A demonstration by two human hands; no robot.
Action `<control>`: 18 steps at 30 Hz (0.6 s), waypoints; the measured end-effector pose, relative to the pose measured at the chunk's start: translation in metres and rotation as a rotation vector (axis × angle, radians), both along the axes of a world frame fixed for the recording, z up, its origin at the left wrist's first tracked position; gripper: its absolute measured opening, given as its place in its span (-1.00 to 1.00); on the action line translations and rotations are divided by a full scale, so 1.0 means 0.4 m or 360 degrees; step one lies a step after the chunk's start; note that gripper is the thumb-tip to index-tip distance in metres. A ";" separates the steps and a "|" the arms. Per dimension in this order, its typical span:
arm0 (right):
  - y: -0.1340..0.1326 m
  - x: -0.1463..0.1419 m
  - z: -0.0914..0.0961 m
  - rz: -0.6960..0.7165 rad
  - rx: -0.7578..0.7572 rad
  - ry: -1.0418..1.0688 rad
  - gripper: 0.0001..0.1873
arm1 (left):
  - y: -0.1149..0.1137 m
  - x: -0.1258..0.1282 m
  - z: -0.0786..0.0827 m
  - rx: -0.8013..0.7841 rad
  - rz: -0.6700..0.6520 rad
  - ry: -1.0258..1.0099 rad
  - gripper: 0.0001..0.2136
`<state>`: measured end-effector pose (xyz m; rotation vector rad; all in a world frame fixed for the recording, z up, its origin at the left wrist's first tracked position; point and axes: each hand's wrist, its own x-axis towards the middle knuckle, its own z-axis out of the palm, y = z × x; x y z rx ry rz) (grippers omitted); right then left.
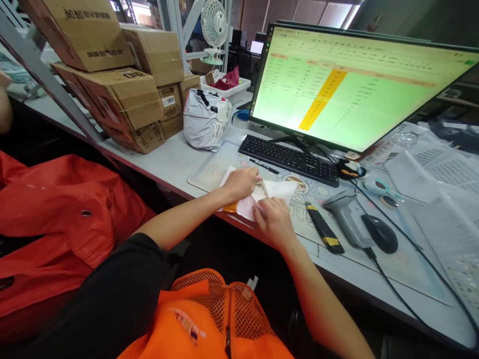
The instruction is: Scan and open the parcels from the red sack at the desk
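Note:
My left hand point(242, 183) is closed on the upper left part of a crumpled white package point(281, 190) that looks like a paper or plastic bag. At its lower right side my right hand point(275, 219) pinches the same package, fingers curled against it. Between my hands the package has a raised, folded edge. An orange-yellow patch point(230, 207) shows under its left end, near the desk's front edge. Beneath lies a printed desk mat point(213, 172). Beyond the package are a pen point(264, 166) and a black keyboard point(290, 158).
Right of my hands lie a black-and-yellow utility knife point(324, 228), a grey barcode scanner point(348, 217) with its cable, and a black mouse point(379, 233). A monitor point(359, 89) stands behind. Cardboard boxes point(123, 94) and a white plastic parcel point(206, 119) are at the left; white baskets point(441, 164) at the right.

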<state>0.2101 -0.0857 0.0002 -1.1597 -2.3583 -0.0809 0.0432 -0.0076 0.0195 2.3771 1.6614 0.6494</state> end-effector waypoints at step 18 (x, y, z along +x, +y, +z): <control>-0.161 0.121 -0.042 0.0171 -0.0230 0.0528 -0.81 | 0.015 -0.042 0.061 0.0470 -0.0557 0.0391 -0.76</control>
